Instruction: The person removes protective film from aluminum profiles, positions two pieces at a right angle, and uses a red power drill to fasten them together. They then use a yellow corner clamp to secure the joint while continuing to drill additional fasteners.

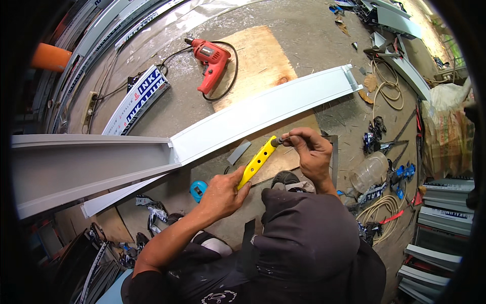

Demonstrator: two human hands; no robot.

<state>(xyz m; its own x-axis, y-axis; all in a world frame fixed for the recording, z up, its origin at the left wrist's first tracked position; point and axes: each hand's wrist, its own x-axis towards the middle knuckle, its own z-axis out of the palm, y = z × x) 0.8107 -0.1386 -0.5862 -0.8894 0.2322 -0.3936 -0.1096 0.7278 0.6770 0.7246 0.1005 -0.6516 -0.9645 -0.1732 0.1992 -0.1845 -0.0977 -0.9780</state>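
My left hand (223, 192) is closed round the lower end of a yellow hand riveter (256, 162), a long tool with several dark holes along its face. The riveter points up and to the right, its dark metal nose at the top. At that nose, my right hand (312, 152) has thumb and forefinger pinched together on a small thin piece, too small to name for sure. Beyond both hands lies a long white metal channel (253, 111), which meets a wider grey-white channel (91, 167) at an angle on the left.
A red power drill (210, 66) with a black cord lies on a plywood sheet (258, 50). A blue tape measure (199, 190) sits left of my legs. At the right are a clear plastic jar (369, 172), coiled cable (382, 215), scraps and stacked profiles (445, 213).
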